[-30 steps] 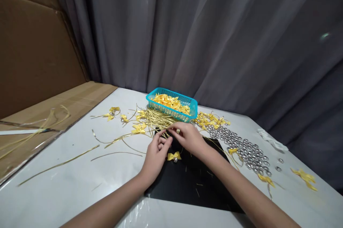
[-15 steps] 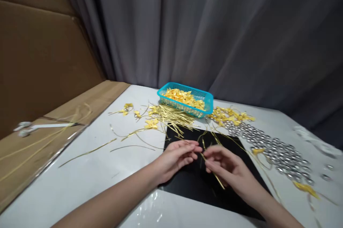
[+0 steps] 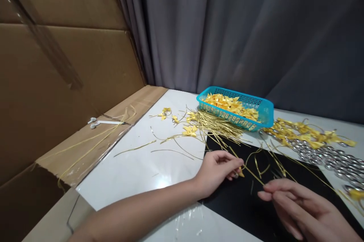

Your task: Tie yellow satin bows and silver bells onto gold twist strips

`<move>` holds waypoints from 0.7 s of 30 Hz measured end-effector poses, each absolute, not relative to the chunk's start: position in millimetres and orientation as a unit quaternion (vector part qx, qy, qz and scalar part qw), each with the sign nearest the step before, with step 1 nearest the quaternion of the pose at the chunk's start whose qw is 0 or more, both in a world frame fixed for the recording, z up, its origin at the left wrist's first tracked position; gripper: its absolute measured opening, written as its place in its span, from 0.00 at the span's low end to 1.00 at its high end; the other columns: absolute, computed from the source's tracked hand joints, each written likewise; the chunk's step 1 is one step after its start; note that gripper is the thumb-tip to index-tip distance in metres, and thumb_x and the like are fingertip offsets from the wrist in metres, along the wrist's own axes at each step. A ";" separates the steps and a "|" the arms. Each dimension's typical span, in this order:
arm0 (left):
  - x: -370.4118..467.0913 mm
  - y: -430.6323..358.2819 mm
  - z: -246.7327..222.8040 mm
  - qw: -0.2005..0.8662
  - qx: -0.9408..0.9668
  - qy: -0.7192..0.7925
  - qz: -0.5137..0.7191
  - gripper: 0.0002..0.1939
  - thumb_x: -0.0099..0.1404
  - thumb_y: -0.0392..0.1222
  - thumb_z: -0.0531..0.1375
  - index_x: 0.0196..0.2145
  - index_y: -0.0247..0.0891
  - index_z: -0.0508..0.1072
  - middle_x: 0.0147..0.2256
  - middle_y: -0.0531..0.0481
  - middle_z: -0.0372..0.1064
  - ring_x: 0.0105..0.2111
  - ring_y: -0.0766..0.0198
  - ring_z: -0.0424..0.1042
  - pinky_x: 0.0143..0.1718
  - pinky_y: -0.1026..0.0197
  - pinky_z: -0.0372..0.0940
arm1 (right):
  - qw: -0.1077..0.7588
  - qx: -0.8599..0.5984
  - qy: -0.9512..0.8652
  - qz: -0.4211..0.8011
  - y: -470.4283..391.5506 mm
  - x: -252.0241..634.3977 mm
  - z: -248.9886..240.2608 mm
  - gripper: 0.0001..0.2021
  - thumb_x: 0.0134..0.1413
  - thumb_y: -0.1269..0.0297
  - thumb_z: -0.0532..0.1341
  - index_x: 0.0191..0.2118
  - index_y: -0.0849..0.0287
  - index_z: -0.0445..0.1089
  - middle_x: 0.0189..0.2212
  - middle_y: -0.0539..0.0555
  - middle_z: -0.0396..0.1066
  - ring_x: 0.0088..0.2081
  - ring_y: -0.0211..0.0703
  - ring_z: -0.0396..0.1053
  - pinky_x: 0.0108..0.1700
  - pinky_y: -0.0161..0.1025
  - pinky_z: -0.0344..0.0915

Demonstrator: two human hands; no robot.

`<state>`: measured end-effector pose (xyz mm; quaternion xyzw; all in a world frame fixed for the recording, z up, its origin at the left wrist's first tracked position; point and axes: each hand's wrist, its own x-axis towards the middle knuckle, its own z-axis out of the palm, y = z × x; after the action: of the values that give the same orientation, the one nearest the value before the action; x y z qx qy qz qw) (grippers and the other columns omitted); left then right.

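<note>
Over a black mat, a thin gold wire strip stretches between my two hands. My left hand pinches it between thumb and fingertips. Beneath those fingers a small yellow piece and a bit of silver show, mostly hidden. My right hand grips the strip's near end with thumb and forefinger. Several loose gold strips lie on the mat between the hands. Beyond my left hand is a pile of gold strips.
A blue basket of yellow ribbon pieces stands at the back. Silver rings and yellow bows spread to the right. White earphones lie on cardboard at left, near a cardboard wall. A grey curtain hangs behind.
The view has swung left, so things sit farther right. My hands have drawn apart, with the gold strip now stretched between them.
</note>
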<state>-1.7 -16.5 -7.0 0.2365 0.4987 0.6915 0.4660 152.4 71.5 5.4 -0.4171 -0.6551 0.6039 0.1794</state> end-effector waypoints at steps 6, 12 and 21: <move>0.1 -20.6 0.2 0.329 0.316 0.535 0.711 0.08 0.50 0.35 0.59 0.18 0.36 0.63 0.26 0.53 0.62 0.23 0.73 0.59 0.23 0.68 0.54 | 0.157 -0.423 -0.586 0.674 56.7 142.9 14.8 0.20 0.27 0.43 0.69 0.27 0.52 0.72 0.21 0.57 0.70 0.14 0.34 0.51 0.18 0.39 0.57; -1.8 -19.3 -0.3 0.429 0.236 0.507 0.710 0.10 0.47 0.36 0.56 0.16 0.38 0.56 0.26 0.46 0.75 0.09 0.79 0.54 0.12 0.70 0.43 | 0.148 -0.414 -0.558 0.704 48.2 140.2 11.8 0.21 0.30 0.45 0.69 0.29 0.56 0.72 0.22 0.55 0.70 0.15 0.32 0.52 0.18 0.35 0.59; -1.2 -15.2 -4.1 0.489 0.135 0.463 0.727 0.06 0.45 0.34 0.56 0.16 0.36 0.60 0.21 0.52 0.72 0.13 0.78 0.57 0.15 0.71 0.48 | 0.143 -0.420 -0.552 0.706 45.0 137.8 11.1 0.22 0.28 0.45 0.69 0.29 0.56 0.72 0.21 0.54 0.70 0.15 0.33 0.53 0.19 0.36 0.59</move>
<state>-1.2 -15.2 -4.1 0.1353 0.4628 0.7271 0.4888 137.8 45.0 11.1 -0.4203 -0.5522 0.7057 0.1429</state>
